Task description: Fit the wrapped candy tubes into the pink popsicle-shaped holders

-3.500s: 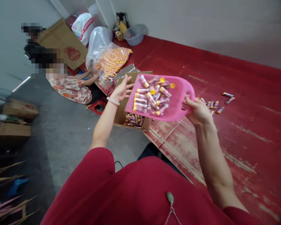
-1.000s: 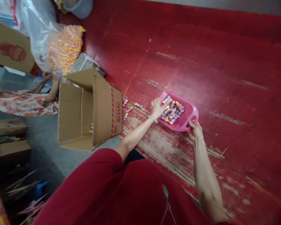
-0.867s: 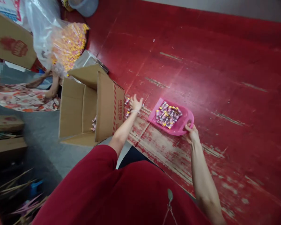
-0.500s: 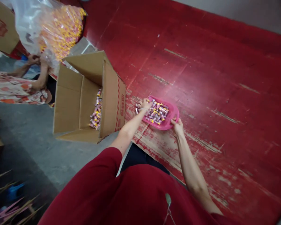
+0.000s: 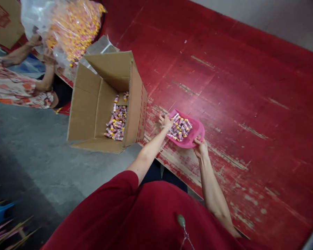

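Scoop [image 5: 195, 130] has slid left, bringing its rolls [image 5: 182, 127] nearer the box [image 5: 137, 111]. Right hand [image 5: 201, 147]: grip closed on scoop; left hand [image 5: 166, 121] part-curled at its left edge, hold unclear.

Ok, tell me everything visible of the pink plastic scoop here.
The pink plastic scoop looks shallow, its rounded end pierced as a handle. It sits on or just above worn red boards, holding small pink and yellow cylinders. The right hand grips the handle; the left hand is at the other end, contact unclear.
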A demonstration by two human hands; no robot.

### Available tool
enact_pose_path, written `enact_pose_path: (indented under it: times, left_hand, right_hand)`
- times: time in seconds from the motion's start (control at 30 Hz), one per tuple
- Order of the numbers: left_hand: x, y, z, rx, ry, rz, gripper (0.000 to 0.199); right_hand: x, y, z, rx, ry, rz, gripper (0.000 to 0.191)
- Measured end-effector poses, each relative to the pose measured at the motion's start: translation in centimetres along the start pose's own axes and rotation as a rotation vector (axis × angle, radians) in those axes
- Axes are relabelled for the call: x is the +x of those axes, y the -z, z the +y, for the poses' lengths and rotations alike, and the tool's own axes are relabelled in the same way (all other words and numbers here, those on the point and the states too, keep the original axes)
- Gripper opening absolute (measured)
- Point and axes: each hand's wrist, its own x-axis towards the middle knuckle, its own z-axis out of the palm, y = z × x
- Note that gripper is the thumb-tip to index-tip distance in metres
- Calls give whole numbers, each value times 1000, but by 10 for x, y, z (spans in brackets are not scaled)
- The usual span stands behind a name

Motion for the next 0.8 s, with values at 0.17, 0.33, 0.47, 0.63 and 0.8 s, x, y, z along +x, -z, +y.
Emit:
enact_pose_path:
  times: [0.17, 0.33, 0.47, 0.63, 0.8]
  left_hand:
    - [-75, 27, 11, 70, -273, -27, 45]
    - [-132, 141, 18, -94, -663, 195, 58]
    - [-143, 245, -7, -342, -840, 284, 58]
    - [-119, 315, -75, -596, -671, 244, 67]
    - [-85, 315, -111, -703, -429, -2, 59]
  right_hand:
    - [-54, 0, -36, 35, 86, -6, 44]
    - [-98, -45, -120, -21, 304, -159, 34]
    - [-120, -136, -176, -99, 411, -362, 29]
    - [-146, -264, -192, -255, 393, -559, 28]
    - [-176, -364, -169, -674, 359, -615, 27]
